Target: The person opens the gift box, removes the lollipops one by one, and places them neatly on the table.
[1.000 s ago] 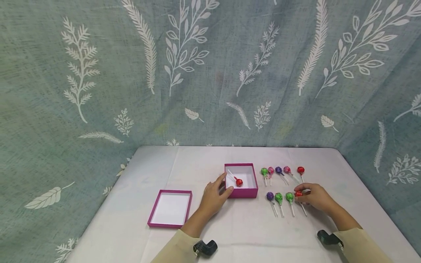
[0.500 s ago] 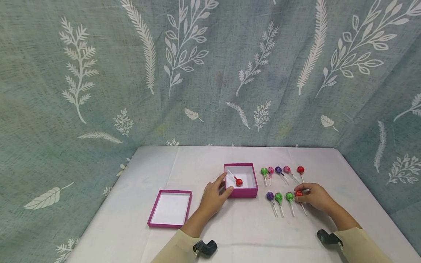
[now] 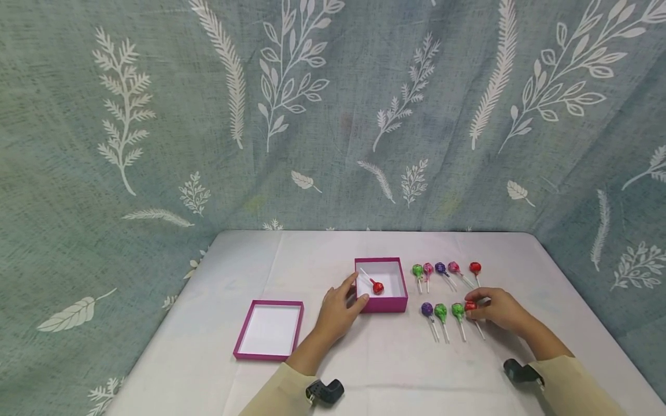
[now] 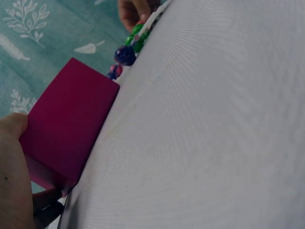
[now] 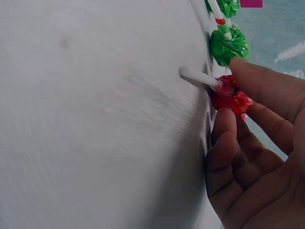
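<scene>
In the head view my left hand (image 3: pixel 337 312) holds the near left corner of a magenta box (image 3: pixel 387 305), thumb on the front wall and fingers along the side. A red lollipop (image 3: pixel 378 288) lies inside on the white bottom. My right hand (image 3: pixel 500 312) pinches another red lollipop (image 5: pixel 232 101) by its wrapped head, between thumb and fingers, as the right wrist view shows. Its white stick points toward the near side. A green lollipop (image 5: pixel 228 47) lies right beside it. In the left wrist view the box's plain magenta wall (image 4: pixel 71 124) faces the camera.
Two rows of lollipops lie right of the box; the back row includes a pink lollipop (image 3: pixel 454 267) and a red one (image 3: pixel 475 268). A purple lollipop (image 3: pixel 427 309) starts the front row. The shallow box lid (image 3: pixel 267 330) lies at left, white inside up. Patterned cloth (image 3: pixel 333 115) hangs behind.
Almost nothing differs. My right hand and the lollipop between its fingers have shifted very slightly; the left hand stays on the box.
</scene>
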Action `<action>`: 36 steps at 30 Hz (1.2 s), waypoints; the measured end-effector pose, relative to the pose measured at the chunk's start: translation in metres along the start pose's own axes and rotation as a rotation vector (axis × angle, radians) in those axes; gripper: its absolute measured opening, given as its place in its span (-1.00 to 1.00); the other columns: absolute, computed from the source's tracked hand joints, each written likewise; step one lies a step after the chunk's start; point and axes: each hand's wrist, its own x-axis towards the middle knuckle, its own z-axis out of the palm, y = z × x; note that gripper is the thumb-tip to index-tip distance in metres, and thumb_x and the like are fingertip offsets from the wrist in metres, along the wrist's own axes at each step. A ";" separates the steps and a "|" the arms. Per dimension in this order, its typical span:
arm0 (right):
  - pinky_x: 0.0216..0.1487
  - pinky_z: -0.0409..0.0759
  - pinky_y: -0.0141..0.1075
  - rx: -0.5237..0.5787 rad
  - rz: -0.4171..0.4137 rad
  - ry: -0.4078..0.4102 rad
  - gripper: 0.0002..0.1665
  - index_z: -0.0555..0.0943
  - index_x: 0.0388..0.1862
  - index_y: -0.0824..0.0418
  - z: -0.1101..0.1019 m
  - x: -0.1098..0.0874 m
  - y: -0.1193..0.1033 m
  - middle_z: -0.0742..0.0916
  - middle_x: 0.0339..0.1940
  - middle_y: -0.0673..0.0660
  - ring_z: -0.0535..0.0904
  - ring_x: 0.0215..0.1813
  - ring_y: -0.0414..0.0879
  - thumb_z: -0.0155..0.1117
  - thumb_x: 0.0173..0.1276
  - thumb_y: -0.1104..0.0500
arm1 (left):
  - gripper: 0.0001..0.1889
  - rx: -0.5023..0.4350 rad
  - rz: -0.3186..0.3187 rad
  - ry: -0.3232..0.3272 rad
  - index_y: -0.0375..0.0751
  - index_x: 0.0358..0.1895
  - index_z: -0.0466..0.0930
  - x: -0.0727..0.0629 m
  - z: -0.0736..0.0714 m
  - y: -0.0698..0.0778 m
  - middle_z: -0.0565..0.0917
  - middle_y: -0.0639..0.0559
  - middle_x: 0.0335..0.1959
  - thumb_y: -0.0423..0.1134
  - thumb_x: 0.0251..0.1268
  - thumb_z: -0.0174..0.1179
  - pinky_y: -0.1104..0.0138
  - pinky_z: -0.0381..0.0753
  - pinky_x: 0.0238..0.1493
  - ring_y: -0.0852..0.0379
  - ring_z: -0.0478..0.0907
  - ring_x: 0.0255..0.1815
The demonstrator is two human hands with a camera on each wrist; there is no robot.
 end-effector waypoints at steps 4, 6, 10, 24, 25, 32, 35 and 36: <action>-0.31 0.58 -0.22 -0.022 -0.014 -0.007 -0.56 0.63 -0.03 0.25 -0.005 0.000 -0.003 0.65 -0.09 0.16 0.52 -0.26 -0.01 0.52 0.11 0.19 | -0.27 0.004 -0.002 -0.001 0.16 0.48 0.23 0.001 0.002 -0.002 0.53 0.01 0.27 0.35 0.31 0.01 -0.08 -0.04 0.45 -0.01 0.37 0.35; -0.32 0.59 -0.22 -0.031 -0.011 -0.005 -0.59 0.63 -0.04 0.25 -0.008 0.000 -0.006 0.64 -0.10 0.16 0.52 -0.27 -0.01 0.51 0.12 0.20 | -0.27 0.005 -0.003 -0.003 0.16 0.48 0.23 0.001 0.003 -0.002 0.53 0.02 0.27 0.35 0.31 0.00 -0.08 -0.04 0.45 -0.01 0.37 0.35; -0.32 0.62 -0.23 -0.057 -0.009 -0.004 -0.60 0.64 -0.04 0.24 -0.012 0.001 -0.013 0.64 -0.10 0.16 0.52 -0.27 -0.01 0.51 0.13 0.19 | -0.27 0.003 0.008 0.003 0.13 0.48 0.24 0.002 0.002 -0.001 0.53 0.00 0.27 0.33 0.30 0.02 -0.09 -0.03 0.44 -0.01 0.38 0.34; -0.35 0.61 -0.27 -0.129 -0.202 -0.054 -0.62 0.66 -0.04 0.27 -0.013 0.017 -0.052 0.67 -0.13 0.17 0.52 -0.28 -0.03 0.49 0.14 0.23 | -0.28 -0.006 0.025 0.017 0.10 0.48 0.25 -0.001 0.001 0.000 0.52 -0.01 0.29 0.31 0.32 0.02 -0.10 -0.02 0.44 -0.06 0.35 0.36; -0.35 0.61 -0.27 -0.128 -0.218 -0.064 -0.61 0.66 -0.03 0.28 -0.012 0.018 -0.055 0.67 -0.13 0.18 0.53 -0.27 -0.03 0.48 0.15 0.24 | -0.28 -0.006 0.029 0.018 0.10 0.48 0.25 -0.001 0.001 0.000 0.52 -0.02 0.28 0.31 0.33 0.02 -0.10 -0.01 0.43 -0.07 0.36 0.35; -0.28 0.59 -0.24 -0.128 -0.288 -0.098 -0.65 0.66 -0.03 0.26 -0.004 0.029 -0.085 0.68 -0.11 0.18 0.53 -0.24 -0.04 0.46 0.18 0.26 | -0.27 -0.006 0.014 0.015 0.11 0.48 0.25 -0.001 0.002 0.000 0.52 0.00 0.28 0.32 0.31 0.03 -0.09 -0.01 0.44 -0.06 0.35 0.36; -0.26 0.61 -0.23 -0.119 -0.305 -0.108 -0.65 0.67 -0.04 0.24 0.000 0.034 -0.098 0.69 -0.11 0.17 0.53 -0.24 -0.04 0.47 0.17 0.27 | -0.26 -0.002 0.007 0.012 0.12 0.48 0.24 0.000 0.003 -0.001 0.52 0.01 0.28 0.34 0.30 0.02 -0.08 -0.02 0.45 -0.05 0.35 0.36; -0.27 0.61 -0.23 -0.115 -0.307 -0.111 -0.66 0.67 -0.04 0.23 0.002 0.036 -0.101 0.70 -0.11 0.16 0.53 -0.25 -0.05 0.47 0.17 0.27 | -0.26 -0.001 0.003 0.008 0.14 0.48 0.24 0.000 0.004 -0.001 0.52 0.01 0.28 0.34 0.30 0.02 -0.07 -0.03 0.45 -0.04 0.35 0.36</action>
